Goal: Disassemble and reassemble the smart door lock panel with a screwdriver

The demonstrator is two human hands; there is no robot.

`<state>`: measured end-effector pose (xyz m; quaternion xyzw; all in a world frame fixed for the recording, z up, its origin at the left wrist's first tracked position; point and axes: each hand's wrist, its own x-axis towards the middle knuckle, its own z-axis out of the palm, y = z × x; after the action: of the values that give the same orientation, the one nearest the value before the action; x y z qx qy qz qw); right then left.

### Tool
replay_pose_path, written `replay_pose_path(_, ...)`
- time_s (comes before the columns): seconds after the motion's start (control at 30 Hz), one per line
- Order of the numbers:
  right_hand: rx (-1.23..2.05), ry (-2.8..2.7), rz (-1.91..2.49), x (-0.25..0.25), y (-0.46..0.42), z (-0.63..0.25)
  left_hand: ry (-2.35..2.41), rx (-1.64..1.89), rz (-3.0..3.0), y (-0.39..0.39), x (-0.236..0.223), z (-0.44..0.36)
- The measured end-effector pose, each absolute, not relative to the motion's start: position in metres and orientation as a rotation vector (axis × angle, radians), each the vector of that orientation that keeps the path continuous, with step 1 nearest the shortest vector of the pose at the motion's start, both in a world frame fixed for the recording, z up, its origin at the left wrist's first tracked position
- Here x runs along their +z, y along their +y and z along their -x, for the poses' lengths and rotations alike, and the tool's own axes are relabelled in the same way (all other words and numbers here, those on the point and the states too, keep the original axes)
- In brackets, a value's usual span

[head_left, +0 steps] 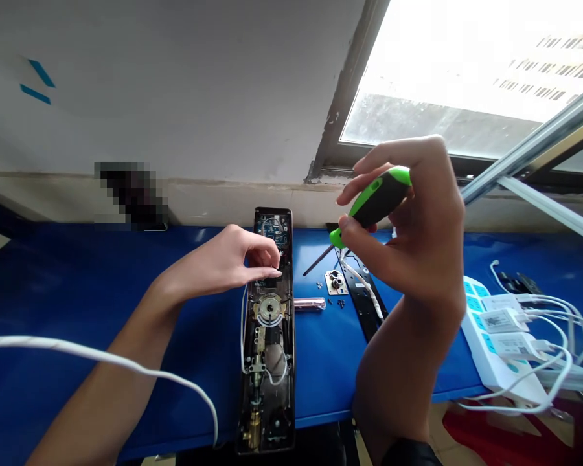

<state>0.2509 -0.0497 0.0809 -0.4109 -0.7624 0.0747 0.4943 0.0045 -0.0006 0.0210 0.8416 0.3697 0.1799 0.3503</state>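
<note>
A long black device housing (291,362) lies open on the blue table, showing a circuit board, a round metal part and brass fittings. Over its upper half, my left hand (252,255) has thumb and fingers closed in a pinch. What sits between those fingertips, if anything, is hidden. My right hand (408,226) grips a green and black screwdriver (381,197), raised right of the housing. Its shaft slants down to the left, and the tip is apart from the housing. Beneath the tip lie a small square board (337,283) and several loose screws (341,303).
A pinkish cylinder (309,304) lies right of the housing. Beyond it are a black panel (364,291) with a white cable and a white power strip (500,349) with chargers. Another white cable (126,362) crosses the left foreground. Wall and window stand behind the table (208,336).
</note>
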Motion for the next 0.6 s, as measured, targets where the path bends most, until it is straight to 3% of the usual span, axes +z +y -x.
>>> replay_pose_path(0.3,0.337,-2.114,1.335,0.085,-0.052,-0.284,0.773,0.375,-2.31,-0.009,0.015,-0.048)
replay_pose_path(0.6,0.551,-2.122,1.635,0.073,-0.045,-0.321,0.874,-0.058,-2.602,0.017,0.011,-0.119)
